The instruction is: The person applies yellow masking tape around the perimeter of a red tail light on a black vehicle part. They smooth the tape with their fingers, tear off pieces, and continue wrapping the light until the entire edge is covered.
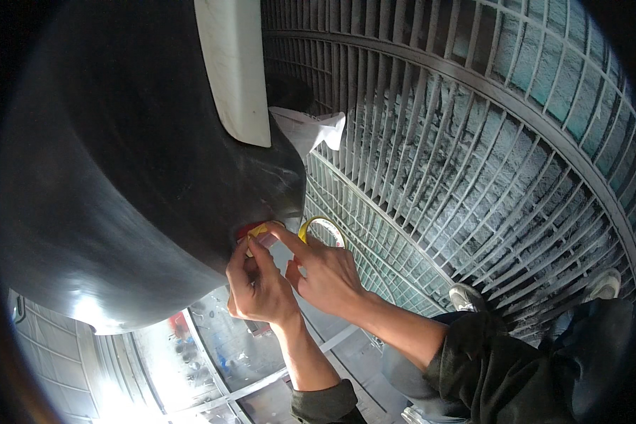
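Observation:
Both of my hands are at the lower corner of a dark, dull-surfaced car body panel. Beside a small red piece in that corner, the fingertips of my left hand pinch a strip of yellow tape. My right hand reaches in from the right, its index finger stretched to the same strip. A roll of yellow tape stands out behind the right hand's knuckles. The fingers curled under the right palm hold it, though their grip is partly hidden.
A white strip runs down the panel's upper part. White sheeting sticks out at its edge. Metal floor grating fills the right side, with my shoes on it. Bright light shines at lower left by a framed wall.

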{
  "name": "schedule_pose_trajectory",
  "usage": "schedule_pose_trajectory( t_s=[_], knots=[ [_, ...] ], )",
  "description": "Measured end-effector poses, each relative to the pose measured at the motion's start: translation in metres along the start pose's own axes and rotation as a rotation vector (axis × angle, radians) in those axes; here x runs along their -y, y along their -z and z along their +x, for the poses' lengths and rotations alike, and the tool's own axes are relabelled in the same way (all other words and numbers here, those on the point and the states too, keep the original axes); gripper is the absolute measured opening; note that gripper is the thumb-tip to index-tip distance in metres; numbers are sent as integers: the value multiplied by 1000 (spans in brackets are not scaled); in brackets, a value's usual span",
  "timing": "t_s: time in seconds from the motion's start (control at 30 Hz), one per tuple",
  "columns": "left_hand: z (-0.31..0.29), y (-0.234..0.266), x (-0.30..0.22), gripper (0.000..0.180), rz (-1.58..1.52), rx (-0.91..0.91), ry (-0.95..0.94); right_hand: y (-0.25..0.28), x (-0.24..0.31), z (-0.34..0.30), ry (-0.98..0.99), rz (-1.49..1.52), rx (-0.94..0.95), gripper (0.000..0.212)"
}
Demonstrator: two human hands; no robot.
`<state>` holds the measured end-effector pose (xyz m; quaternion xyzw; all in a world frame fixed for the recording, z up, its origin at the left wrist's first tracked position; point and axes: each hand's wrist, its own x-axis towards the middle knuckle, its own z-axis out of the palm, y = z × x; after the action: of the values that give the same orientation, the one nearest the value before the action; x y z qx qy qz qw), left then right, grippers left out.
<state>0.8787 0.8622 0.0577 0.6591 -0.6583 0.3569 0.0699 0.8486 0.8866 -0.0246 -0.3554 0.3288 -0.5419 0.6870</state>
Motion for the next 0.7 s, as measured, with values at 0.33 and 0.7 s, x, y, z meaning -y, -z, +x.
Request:
schedule_pose_trajectory(
  t_s=[0.33,0.7],
  knots=[
    [-9,-3,10,19,-37,-24,86,2,1,3,7,-59,24,81],
    [-10,-6,2,14,-35,-81,164,0,-2,2,64,-84,48,79]
  ],
)
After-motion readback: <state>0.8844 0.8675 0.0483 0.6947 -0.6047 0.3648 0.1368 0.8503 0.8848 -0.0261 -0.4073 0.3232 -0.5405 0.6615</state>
